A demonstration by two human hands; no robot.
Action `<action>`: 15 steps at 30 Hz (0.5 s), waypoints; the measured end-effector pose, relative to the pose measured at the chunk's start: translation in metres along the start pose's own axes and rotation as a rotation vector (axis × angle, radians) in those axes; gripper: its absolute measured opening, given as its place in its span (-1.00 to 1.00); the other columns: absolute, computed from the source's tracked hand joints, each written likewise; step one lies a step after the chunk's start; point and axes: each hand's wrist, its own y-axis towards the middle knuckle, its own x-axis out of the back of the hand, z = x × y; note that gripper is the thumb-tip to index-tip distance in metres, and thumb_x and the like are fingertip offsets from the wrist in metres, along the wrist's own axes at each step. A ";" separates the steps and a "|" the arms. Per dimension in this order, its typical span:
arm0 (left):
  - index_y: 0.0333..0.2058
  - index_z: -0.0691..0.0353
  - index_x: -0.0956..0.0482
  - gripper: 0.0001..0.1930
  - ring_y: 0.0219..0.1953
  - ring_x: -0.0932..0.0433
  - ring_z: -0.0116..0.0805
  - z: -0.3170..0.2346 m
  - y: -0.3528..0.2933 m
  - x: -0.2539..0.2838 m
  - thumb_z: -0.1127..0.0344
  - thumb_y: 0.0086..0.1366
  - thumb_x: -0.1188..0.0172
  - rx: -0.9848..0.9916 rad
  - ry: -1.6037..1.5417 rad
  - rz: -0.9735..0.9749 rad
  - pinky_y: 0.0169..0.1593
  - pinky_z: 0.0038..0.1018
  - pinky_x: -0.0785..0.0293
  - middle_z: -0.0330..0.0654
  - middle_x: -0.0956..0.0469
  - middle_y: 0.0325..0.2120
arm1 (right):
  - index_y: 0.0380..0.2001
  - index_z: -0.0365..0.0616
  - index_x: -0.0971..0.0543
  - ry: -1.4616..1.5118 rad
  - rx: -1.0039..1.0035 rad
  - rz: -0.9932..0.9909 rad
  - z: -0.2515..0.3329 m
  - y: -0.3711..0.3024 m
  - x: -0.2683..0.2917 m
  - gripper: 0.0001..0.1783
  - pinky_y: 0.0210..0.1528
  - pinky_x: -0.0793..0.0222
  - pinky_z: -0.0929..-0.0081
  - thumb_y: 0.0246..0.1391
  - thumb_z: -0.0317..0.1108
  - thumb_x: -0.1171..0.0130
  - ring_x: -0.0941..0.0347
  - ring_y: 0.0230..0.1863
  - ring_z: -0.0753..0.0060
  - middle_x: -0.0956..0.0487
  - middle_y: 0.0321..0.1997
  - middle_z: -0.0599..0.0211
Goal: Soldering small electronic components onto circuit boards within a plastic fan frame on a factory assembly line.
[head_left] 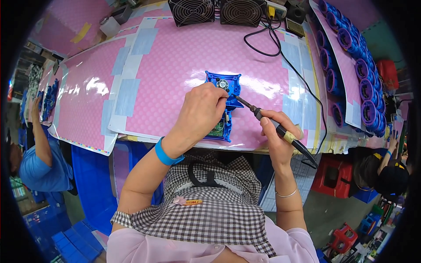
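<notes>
A blue plastic housing (236, 81) lies on the pink dotted work surface, with a round metallic part (222, 84) in its upper half. Below it sits a second blue housing half (228, 133) holding a green circuit board (216, 129). My left hand (198, 108) is pinched over the upper half's lower edge and covers part of both halves. What its fingertips hold is too small to name. In my right hand (279, 136) is a soldering iron (252, 108), gripped like a pen. Its tip points left, close to my left fingertips.
Two black fans (192, 12) stand at the far edge. A black cable (302, 79) curves down the right side. Many blue ring-shaped parts (366, 90) line a rack at right. Blue bins (94, 175) stand below the near edge. Other people (39, 162) work at both sides.
</notes>
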 end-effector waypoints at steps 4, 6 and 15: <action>-0.36 0.31 -0.67 -0.86 -0.44 -0.56 -0.12 0.000 -0.001 0.000 0.42 0.10 -0.21 -0.010 -0.004 -0.017 -0.33 -0.29 -0.45 -0.04 -0.58 -0.48 | -0.24 -0.33 -0.62 0.038 -0.005 -0.030 -0.001 -0.001 0.003 -0.83 -0.51 -0.29 0.71 0.07 -0.54 -0.19 -0.43 -0.56 0.64 -0.57 -0.44 0.31; -0.37 0.32 -0.67 -0.86 -0.43 -0.57 -0.11 0.001 0.000 -0.001 0.43 0.10 -0.21 -0.019 0.002 -0.020 -0.32 -0.29 -0.45 -0.03 -0.58 -0.48 | -0.23 -0.33 -0.62 0.050 -0.013 -0.056 -0.002 -0.001 0.004 -0.83 -0.50 -0.29 0.71 0.07 -0.55 -0.18 -0.43 -0.56 0.62 -0.57 -0.44 0.30; -0.37 0.33 -0.66 -0.87 -0.42 -0.57 -0.08 -0.001 -0.002 0.001 0.43 0.09 -0.22 -0.005 -0.002 -0.017 -0.31 -0.27 -0.46 -0.02 -0.58 -0.48 | -0.23 -0.34 -0.61 0.039 0.001 -0.035 -0.004 -0.003 0.004 -0.82 -0.50 -0.29 0.71 0.07 -0.55 -0.18 -0.43 -0.56 0.62 -0.57 -0.43 0.28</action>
